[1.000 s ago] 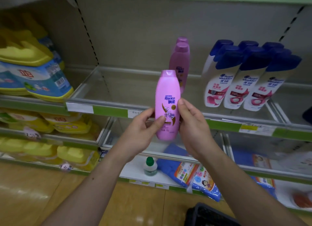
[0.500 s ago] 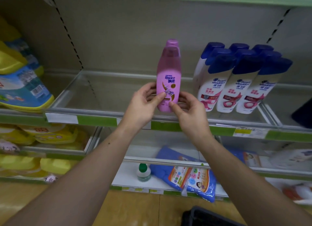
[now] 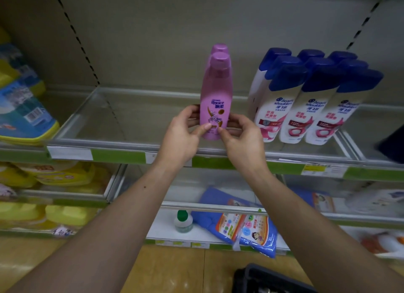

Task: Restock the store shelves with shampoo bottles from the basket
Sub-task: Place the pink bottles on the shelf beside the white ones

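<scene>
Head camera, store aisle: a person's bare left grip (image 3: 179, 137) and right grip (image 3: 242, 139) both pinch the lower half of a tall pink plastic shampoo bottle with a rounded purple cap (image 3: 216, 89), thumbs on its front label and fingers curled round its sides. The bottle is upright inside the clear-fronted, green-edged metal shelf (image 3: 122, 144), just in front of a second matching pink bottle (image 3: 219, 48) and near a cluster of white shampoo bottles with dark blue caps (image 3: 306, 109) on its right. A black plastic basket (image 3: 262, 279) shows at the bottom edge, low beneath the arms.
</scene>
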